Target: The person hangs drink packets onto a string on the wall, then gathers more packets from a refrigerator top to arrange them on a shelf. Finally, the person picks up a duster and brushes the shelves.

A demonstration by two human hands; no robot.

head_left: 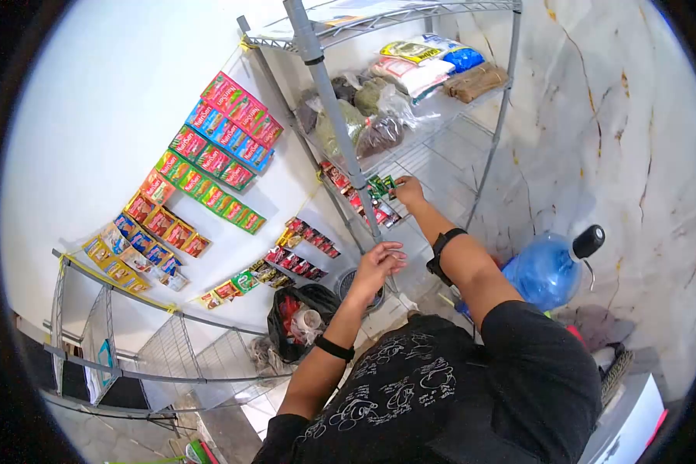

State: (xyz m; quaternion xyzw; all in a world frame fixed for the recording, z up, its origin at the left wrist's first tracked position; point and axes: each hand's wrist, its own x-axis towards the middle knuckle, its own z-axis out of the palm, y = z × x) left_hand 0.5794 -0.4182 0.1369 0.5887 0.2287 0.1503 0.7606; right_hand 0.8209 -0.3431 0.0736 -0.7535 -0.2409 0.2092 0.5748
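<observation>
My right hand [410,192] reaches to the lower wire shelf [445,179], its fingers closed on a strip of small green sachets [380,185]. Red and dark sachets [342,182] lie beside and below it on the same shelf, partly hidden by the grey rack post [338,124]. My left hand [377,271] is lower down, near the foot of that post. Its fingers are apart and slightly bent, and nothing shows in them.
Plastic bags of dark goods [383,131] and packets [417,73] fill the shelf above. Sachet strips [216,131] hang on the left wall. A black bag [290,309] stands below, near another wire rack [170,363]. A blue water jug with pump [545,271] is at right.
</observation>
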